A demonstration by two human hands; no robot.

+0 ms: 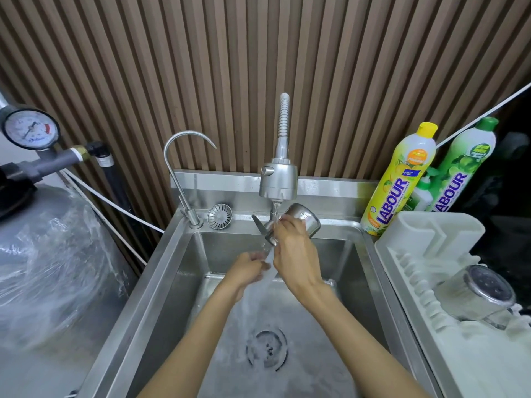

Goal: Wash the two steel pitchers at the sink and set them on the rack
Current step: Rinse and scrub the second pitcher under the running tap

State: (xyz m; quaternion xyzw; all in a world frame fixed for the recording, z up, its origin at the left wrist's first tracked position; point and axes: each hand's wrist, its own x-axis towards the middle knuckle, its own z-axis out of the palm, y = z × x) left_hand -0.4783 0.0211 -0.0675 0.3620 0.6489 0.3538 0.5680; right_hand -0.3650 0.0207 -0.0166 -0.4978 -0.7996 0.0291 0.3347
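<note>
Steel gleams in your right hand (293, 254): its fingers are wrapped around a small pitcher (306, 221), tipped on its side just above and behind the knuckles, right under the spray tap (278, 179). Water streams down past it onto your left hand (248, 271), which sits lower in the flow with fingers loosely curled; you hold nothing clear there, though blur hides the fingertips. Both hands hang over the brushed steel sink (161, 282), its wet basin holding only running water and a round drain (267, 351). The second pitcher (477, 294), shiny and cylindrical, lies on its side on the white ribbed plastic rack (408, 271) to the right. Two smooth soap bottles, yellow (399, 182) and green (462, 165), stand behind the rack.
</note>
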